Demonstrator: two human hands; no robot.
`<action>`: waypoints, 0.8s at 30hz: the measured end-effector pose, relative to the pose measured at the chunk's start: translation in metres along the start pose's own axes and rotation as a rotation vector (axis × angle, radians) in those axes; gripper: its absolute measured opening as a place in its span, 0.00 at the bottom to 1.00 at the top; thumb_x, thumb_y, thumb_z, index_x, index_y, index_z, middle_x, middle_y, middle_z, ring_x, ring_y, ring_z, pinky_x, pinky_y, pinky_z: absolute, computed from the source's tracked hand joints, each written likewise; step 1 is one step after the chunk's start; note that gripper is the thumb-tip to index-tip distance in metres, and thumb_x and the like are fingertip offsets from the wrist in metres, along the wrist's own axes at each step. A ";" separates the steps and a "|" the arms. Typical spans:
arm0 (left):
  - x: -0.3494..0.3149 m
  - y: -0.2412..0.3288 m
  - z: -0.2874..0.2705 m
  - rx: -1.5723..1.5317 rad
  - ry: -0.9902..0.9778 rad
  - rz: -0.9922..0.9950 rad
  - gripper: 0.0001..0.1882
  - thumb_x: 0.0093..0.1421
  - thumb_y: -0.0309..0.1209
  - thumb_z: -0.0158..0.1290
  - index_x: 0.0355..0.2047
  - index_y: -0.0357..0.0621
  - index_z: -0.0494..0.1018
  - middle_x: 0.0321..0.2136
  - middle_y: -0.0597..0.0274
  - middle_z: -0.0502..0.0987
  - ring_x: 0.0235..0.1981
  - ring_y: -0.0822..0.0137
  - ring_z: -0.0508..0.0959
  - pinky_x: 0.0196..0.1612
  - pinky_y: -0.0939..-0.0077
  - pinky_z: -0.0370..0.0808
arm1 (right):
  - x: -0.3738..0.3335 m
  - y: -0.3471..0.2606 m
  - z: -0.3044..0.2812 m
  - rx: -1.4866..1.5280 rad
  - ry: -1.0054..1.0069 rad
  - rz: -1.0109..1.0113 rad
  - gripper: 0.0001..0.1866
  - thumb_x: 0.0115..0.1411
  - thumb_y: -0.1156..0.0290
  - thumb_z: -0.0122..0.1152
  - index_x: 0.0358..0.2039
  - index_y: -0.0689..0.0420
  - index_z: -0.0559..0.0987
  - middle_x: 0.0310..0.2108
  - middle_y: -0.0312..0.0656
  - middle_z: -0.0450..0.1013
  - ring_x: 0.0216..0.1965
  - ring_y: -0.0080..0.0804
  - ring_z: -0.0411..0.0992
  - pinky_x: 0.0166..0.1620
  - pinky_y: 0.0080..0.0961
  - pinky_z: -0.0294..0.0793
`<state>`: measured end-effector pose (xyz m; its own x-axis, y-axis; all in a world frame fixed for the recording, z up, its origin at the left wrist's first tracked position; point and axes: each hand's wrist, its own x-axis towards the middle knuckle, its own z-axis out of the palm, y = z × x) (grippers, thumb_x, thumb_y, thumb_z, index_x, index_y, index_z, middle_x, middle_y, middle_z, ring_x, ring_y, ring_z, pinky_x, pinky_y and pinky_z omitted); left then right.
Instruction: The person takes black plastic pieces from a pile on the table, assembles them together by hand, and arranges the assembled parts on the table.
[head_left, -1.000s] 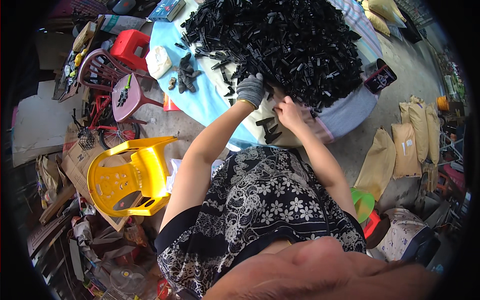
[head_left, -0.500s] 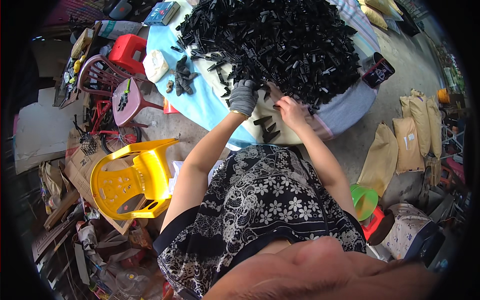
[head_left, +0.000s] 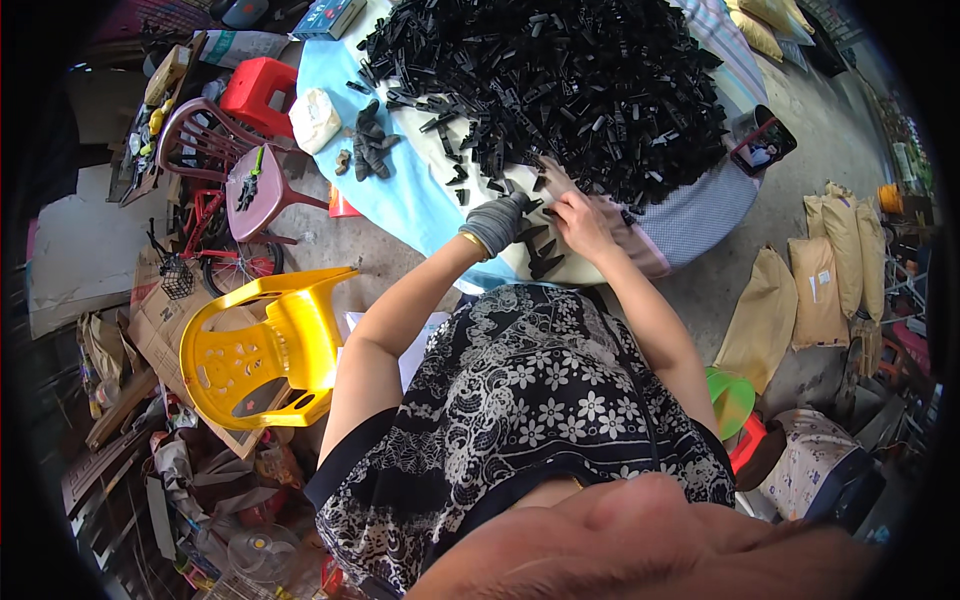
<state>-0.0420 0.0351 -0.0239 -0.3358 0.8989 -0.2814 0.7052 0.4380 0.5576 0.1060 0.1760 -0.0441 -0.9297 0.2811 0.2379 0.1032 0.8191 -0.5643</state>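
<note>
A large heap of small black plastic clip-like pieces (head_left: 560, 90) covers the far part of the cloth-covered table (head_left: 410, 220). My left hand (head_left: 495, 222), in a grey knit glove, is closed at the heap's near edge, with a small black plastic piece (head_left: 532, 204) at its fingertips. Just to the right, my bare right hand (head_left: 582, 222) pinches at another small dark piece, mostly hidden by the fingers. Between my hands and my body lie a few larger black pieces (head_left: 543, 255). Some loose pieces are scattered left of the heap.
On the table's left are a dark grey glove (head_left: 370, 145) and a white bag (head_left: 315, 122). A phone (head_left: 763, 147) stands at the right edge. A yellow chair (head_left: 265, 350) is beside me at left, a pink chair (head_left: 255, 200) beyond it. Tan sacks (head_left: 815, 290) stand at right.
My left hand has drawn back from the heap toward me and turned toward my right hand, a black piece now showing at its fingertips. The right hand has shifted only slightly.
</note>
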 end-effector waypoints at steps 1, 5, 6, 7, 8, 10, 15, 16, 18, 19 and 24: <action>-0.001 0.005 -0.001 0.000 -0.002 0.002 0.18 0.54 0.40 0.53 0.39 0.43 0.68 0.27 0.49 0.76 0.31 0.47 0.76 0.32 0.59 0.71 | -0.001 0.001 0.000 0.035 -0.016 0.030 0.09 0.50 0.78 0.55 0.34 0.59 0.77 0.32 0.41 0.68 0.36 0.39 0.70 0.39 0.31 0.69; 0.000 0.003 0.009 0.106 0.019 0.058 0.20 0.55 0.48 0.49 0.37 0.45 0.70 0.27 0.50 0.76 0.30 0.50 0.76 0.32 0.59 0.71 | -0.002 -0.002 0.002 0.063 -0.012 0.079 0.09 0.50 0.79 0.54 0.34 0.59 0.77 0.32 0.41 0.68 0.36 0.39 0.70 0.38 0.30 0.69; 0.002 0.000 0.013 0.137 0.048 0.075 0.20 0.55 0.49 0.49 0.36 0.45 0.71 0.26 0.51 0.76 0.29 0.50 0.76 0.31 0.59 0.71 | -0.003 -0.001 0.004 0.047 -0.020 0.080 0.10 0.50 0.80 0.53 0.34 0.59 0.78 0.32 0.40 0.68 0.36 0.39 0.70 0.38 0.30 0.69; 0.004 -0.003 0.017 0.167 0.077 0.091 0.20 0.54 0.49 0.49 0.35 0.45 0.71 0.26 0.51 0.76 0.29 0.50 0.76 0.31 0.58 0.71 | -0.003 0.000 0.005 0.031 -0.028 0.080 0.11 0.51 0.80 0.51 0.34 0.58 0.78 0.32 0.40 0.68 0.35 0.39 0.70 0.38 0.30 0.69; 0.004 0.001 0.012 0.167 0.074 0.094 0.20 0.54 0.49 0.49 0.35 0.45 0.71 0.26 0.51 0.76 0.29 0.50 0.76 0.31 0.58 0.71 | -0.003 0.000 0.005 0.031 -0.026 0.084 0.11 0.51 0.80 0.51 0.34 0.58 0.78 0.32 0.40 0.68 0.35 0.39 0.70 0.38 0.30 0.69; 0.004 0.011 0.002 0.256 0.007 0.096 0.20 0.54 0.50 0.49 0.33 0.46 0.72 0.25 0.51 0.76 0.28 0.50 0.76 0.30 0.57 0.71 | -0.004 -0.001 0.004 0.001 -0.003 0.065 0.11 0.49 0.80 0.50 0.32 0.57 0.78 0.30 0.40 0.68 0.36 0.38 0.69 0.38 0.32 0.69; 0.005 0.023 -0.010 0.294 -0.016 0.111 0.19 0.54 0.49 0.48 0.31 0.46 0.73 0.24 0.51 0.76 0.28 0.52 0.77 0.29 0.58 0.72 | -0.003 -0.006 0.000 -0.050 -0.035 0.031 0.11 0.49 0.80 0.50 0.33 0.58 0.78 0.32 0.40 0.67 0.38 0.39 0.68 0.41 0.32 0.68; 0.006 0.026 -0.011 0.327 -0.052 0.102 0.18 0.55 0.47 0.47 0.31 0.46 0.74 0.24 0.51 0.76 0.28 0.53 0.77 0.30 0.60 0.73 | -0.003 -0.006 0.000 -0.061 -0.053 0.028 0.12 0.49 0.80 0.49 0.34 0.60 0.77 0.33 0.41 0.67 0.39 0.40 0.68 0.42 0.32 0.68; 0.010 0.025 -0.008 0.356 -0.042 0.108 0.19 0.54 0.49 0.48 0.30 0.46 0.74 0.23 0.52 0.76 0.27 0.53 0.77 0.29 0.59 0.72 | -0.001 -0.009 0.000 -0.069 -0.040 0.021 0.12 0.49 0.81 0.49 0.34 0.60 0.76 0.33 0.42 0.67 0.38 0.41 0.68 0.42 0.32 0.68; 0.013 0.025 -0.007 0.384 -0.032 0.114 0.19 0.52 0.50 0.49 0.29 0.46 0.74 0.22 0.53 0.76 0.26 0.52 0.77 0.28 0.58 0.72 | 0.000 -0.011 0.001 -0.077 -0.025 0.014 0.11 0.49 0.81 0.49 0.34 0.61 0.76 0.32 0.43 0.67 0.38 0.42 0.68 0.42 0.32 0.68; 0.030 0.020 0.007 0.519 -0.056 0.236 0.17 0.51 0.46 0.50 0.28 0.45 0.74 0.23 0.56 0.77 0.26 0.55 0.78 0.30 0.60 0.73 | 0.006 -0.014 0.006 -0.004 0.048 0.020 0.09 0.48 0.82 0.50 0.32 0.62 0.74 0.32 0.45 0.68 0.37 0.45 0.69 0.41 0.35 0.69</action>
<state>-0.0337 0.0711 -0.0262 -0.1084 0.9635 -0.2450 0.9760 0.1500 0.1580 0.0971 0.1637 -0.0395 -0.9096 0.3207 0.2642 0.1231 0.8152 -0.5660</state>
